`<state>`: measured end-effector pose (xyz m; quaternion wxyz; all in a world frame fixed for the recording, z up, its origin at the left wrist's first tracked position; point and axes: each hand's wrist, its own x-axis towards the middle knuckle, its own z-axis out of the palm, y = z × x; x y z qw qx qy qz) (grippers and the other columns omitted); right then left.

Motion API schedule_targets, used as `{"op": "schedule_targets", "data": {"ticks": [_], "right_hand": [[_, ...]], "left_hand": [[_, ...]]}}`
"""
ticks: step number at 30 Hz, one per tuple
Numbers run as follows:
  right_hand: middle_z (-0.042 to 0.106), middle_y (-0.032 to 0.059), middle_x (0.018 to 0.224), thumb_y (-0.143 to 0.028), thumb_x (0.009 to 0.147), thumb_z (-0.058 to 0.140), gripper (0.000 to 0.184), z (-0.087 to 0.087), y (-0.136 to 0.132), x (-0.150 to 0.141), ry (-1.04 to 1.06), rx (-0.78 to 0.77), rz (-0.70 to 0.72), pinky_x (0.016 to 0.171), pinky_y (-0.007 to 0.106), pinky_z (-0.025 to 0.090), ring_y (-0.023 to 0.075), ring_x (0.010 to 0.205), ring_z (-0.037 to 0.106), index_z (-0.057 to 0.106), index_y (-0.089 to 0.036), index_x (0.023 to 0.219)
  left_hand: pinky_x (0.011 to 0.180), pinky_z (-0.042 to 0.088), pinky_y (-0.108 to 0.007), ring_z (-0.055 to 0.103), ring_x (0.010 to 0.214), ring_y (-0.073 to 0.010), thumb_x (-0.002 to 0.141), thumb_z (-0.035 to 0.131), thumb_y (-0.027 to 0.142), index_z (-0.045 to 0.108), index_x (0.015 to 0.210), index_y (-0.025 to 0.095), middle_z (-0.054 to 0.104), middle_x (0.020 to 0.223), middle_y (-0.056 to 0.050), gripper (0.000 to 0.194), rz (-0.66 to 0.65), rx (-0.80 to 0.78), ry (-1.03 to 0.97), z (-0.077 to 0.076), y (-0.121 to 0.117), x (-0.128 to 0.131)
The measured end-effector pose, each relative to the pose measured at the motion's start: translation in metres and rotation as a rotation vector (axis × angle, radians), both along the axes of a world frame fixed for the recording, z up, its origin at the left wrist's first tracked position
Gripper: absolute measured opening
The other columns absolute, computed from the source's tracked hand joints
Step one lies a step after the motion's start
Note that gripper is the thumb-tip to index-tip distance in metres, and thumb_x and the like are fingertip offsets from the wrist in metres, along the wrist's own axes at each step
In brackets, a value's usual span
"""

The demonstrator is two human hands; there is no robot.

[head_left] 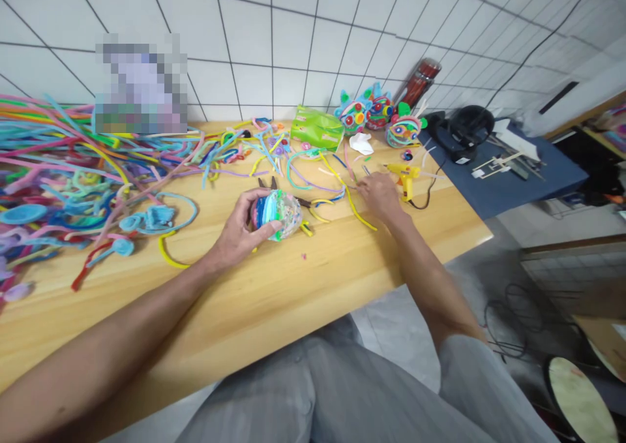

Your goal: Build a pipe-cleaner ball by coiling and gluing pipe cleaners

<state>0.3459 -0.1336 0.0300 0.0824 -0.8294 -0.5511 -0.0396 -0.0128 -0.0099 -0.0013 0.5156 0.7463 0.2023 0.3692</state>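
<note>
My left hand (239,231) is wrapped round a small clear ball (292,213), holding it just above the table. Blue, light blue and green fuzzy pipe cleaners band part of its surface. Behind and partly hidden by the ball is a pair of dark-handled pliers (304,203). My right hand (380,195) is low over the table with its fingers bent together; whatever they pinch is too small to make out. A long yellow pipe cleaner (359,214) lies just left of it, and a yellow glue gun (407,181) with a black cord lies to its right.
A big heap of coloured pipe cleaners (63,169) covers the left side. Toward the wall are a green packet (317,128), several decorated balls such as one with a green tuft (403,130), and a red flask (420,81). Black headphones (464,133) rest on a blue surface at right.
</note>
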Motion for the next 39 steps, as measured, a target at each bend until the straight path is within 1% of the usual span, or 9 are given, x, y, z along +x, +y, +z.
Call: {"op": "schedule_targets", "data": {"ticks": [5,9,11,13,18,22,26,31,39], "right_hand": [[0.076,0.0233,0.112,-0.019,0.094,0.054,0.022,-0.002,0.017,0.004,-0.025,-0.054,-0.028,0.101,0.048,0.047,0.0352,0.11,0.066,0.075,-0.012,0.095],[0.076,0.0233,0.1,-0.023,0.099,0.045,0.03,0.016,0.01,0.006,-0.046,-0.008,-0.101,0.094,0.048,0.048,0.0356,0.104,0.067,0.071,-0.014,0.089],[0.076,0.0211,0.095,-0.03,0.103,0.04,0.034,0.032,0.003,0.003,-0.048,0.081,-0.165,0.088,0.048,0.05,0.0352,0.098,0.069,0.069,-0.016,0.092],[0.078,0.0151,0.098,-0.036,0.103,0.044,0.026,0.049,-0.007,-0.009,0.021,0.342,-0.188,0.085,0.045,0.052,0.0314,0.094,0.072,0.065,-0.02,0.101],[0.072,-0.001,0.076,-0.04,0.104,0.051,0.014,0.076,-0.023,-0.076,0.324,0.608,0.143,0.067,0.034,0.055,0.0205,0.069,0.071,0.056,-0.027,0.105],[0.071,-0.0034,0.073,-0.03,0.101,0.058,0.006,0.069,-0.019,-0.132,0.306,0.413,0.481,0.057,0.027,0.051,0.0144,0.058,0.066,0.061,-0.026,0.105],[0.075,-0.0013,0.078,-0.02,0.1,0.061,0.008,0.055,-0.008,-0.154,0.15,0.411,0.741,0.06,0.027,0.053,0.0141,0.062,0.07,0.063,-0.025,0.105],[0.081,0.0038,0.094,-0.011,0.097,0.063,0.019,0.045,-0.001,-0.155,0.073,0.434,0.838,0.072,0.029,0.058,0.0185,0.085,0.078,0.063,-0.025,0.11],[0.078,0.0022,0.091,-0.007,0.094,0.066,0.021,0.034,-0.001,-0.15,0.047,0.493,0.834,0.064,0.027,0.052,0.0165,0.078,0.074,0.063,-0.024,0.108]], "left_hand": [[0.108,0.052,-0.04,0.061,0.125,-0.0251,0.087,0.082,0.049,0.053,0.138,0.025,0.062,0.137,-0.009,0.064,-0.02,-0.002,-0.01,0.001,-0.001,0.001],[0.109,0.051,-0.041,0.061,0.125,-0.026,0.087,0.082,0.05,0.052,0.138,0.023,0.062,0.136,-0.01,0.065,-0.026,0.023,-0.023,0.003,-0.002,0.003],[0.11,0.051,-0.042,0.061,0.126,-0.0265,0.087,0.081,0.051,0.053,0.138,0.022,0.062,0.135,-0.01,0.065,-0.024,0.027,-0.023,0.004,-0.002,0.003],[0.11,0.05,-0.041,0.062,0.126,-0.0265,0.086,0.081,0.051,0.054,0.137,0.022,0.062,0.135,-0.01,0.065,-0.016,0.021,-0.024,0.003,-0.002,0.004],[0.108,0.052,-0.042,0.062,0.125,-0.0278,0.085,0.083,0.05,0.055,0.138,0.023,0.062,0.136,-0.01,0.065,-0.007,0.024,-0.035,0.001,-0.002,0.005],[0.109,0.051,-0.045,0.061,0.128,-0.0293,0.086,0.083,0.048,0.054,0.138,0.024,0.061,0.137,-0.012,0.065,-0.016,0.039,-0.047,0.0,-0.001,0.006],[0.11,0.051,-0.046,0.062,0.129,-0.0297,0.086,0.083,0.048,0.056,0.138,0.024,0.061,0.137,-0.012,0.063,-0.016,0.059,-0.045,0.003,-0.001,0.005],[0.113,0.049,-0.046,0.061,0.13,-0.0292,0.087,0.083,0.045,0.057,0.138,0.025,0.062,0.138,-0.011,0.061,-0.008,0.084,-0.059,0.006,-0.002,0.004],[0.115,0.048,-0.048,0.06,0.132,-0.0303,0.088,0.081,0.047,0.055,0.138,0.026,0.06,0.139,-0.012,0.06,-0.029,0.092,-0.059,0.005,-0.001,0.005]]}}
